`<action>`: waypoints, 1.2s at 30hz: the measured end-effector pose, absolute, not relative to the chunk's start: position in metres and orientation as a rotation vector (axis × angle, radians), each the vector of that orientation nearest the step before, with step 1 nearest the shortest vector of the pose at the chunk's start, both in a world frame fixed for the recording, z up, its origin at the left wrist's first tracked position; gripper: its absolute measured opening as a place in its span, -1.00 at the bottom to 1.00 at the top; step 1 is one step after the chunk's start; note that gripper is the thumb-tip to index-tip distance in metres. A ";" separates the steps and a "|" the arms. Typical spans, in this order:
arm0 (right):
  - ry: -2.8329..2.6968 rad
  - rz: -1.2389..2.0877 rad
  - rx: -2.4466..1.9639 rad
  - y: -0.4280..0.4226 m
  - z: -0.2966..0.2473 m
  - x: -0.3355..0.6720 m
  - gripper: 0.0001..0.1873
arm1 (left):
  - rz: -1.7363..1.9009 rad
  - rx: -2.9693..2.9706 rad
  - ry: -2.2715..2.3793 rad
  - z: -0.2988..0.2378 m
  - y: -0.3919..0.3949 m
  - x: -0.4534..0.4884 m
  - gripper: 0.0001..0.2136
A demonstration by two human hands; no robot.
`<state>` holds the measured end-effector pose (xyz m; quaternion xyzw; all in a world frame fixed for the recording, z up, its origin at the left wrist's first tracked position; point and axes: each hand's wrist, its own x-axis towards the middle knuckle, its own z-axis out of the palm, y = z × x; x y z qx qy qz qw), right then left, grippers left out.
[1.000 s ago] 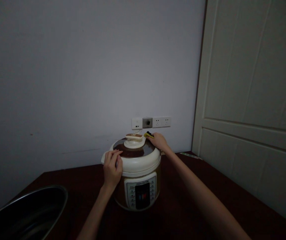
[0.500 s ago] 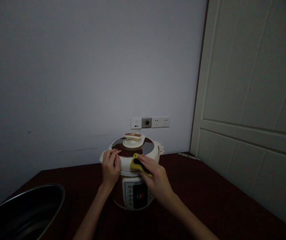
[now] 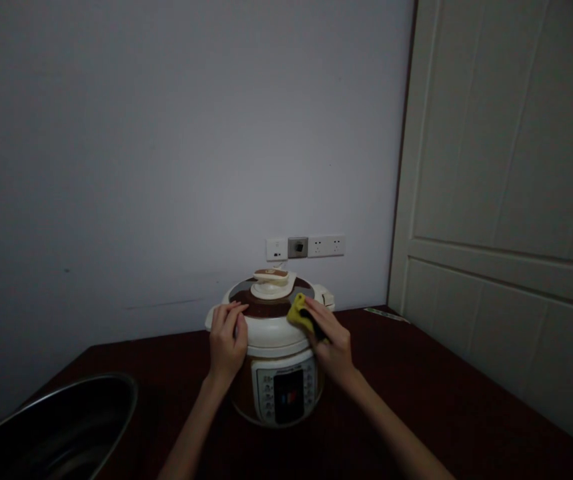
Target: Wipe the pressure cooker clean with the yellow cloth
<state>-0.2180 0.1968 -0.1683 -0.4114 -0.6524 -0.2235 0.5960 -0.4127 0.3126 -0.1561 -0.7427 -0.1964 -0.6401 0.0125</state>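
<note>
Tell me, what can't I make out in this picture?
Head view: basin, cut off by the left and bottom edges.
Head view: sponge, partly hidden by the right hand.
Head view: cooker, far side hidden behind its own front and lid.
Head view: panel, lettering too small and dim to read.

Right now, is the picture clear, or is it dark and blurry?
Head view: light is dim, the wall brightest around its middle; the table and basin sink towards black. Same head view: grey reflections show on the cooker lid, and small print on the control panel can't be read.
</note>
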 end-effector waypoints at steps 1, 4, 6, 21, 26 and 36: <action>-1.430 -0.473 -1.006 0.202 -0.164 -0.209 -0.51 | -1.997 -2.311 -0.613 -0.156 0.313 -0.412 -0.78; -1.323 -0.313 -1.138 0.221 -0.142 -0.180 -0.61 | -2.004 -2.296 -0.616 -0.157 0.313 -0.412 -0.79; -1.389 -0.250 -1.243 0.236 -0.125 -0.162 -0.62 | -2.005 -2.288 -0.612 -0.157 0.314 -0.411 -0.79; -1.606 -0.173 -1.890 0.308 -0.068 -0.140 -0.75 | -2.012 -2.288 -0.600 -0.158 0.315 -0.411 -0.78; -1.607 -0.196 -1.929 0.266 -0.080 -0.153 -0.56 | -2.031 -2.282 -0.585 -0.159 0.315 -0.410 -0.77; -1.637 -0.197 -1.745 0.249 -0.096 -0.172 -0.56 | -2.037 -2.270 -0.578 -0.160 0.317 -0.410 -0.78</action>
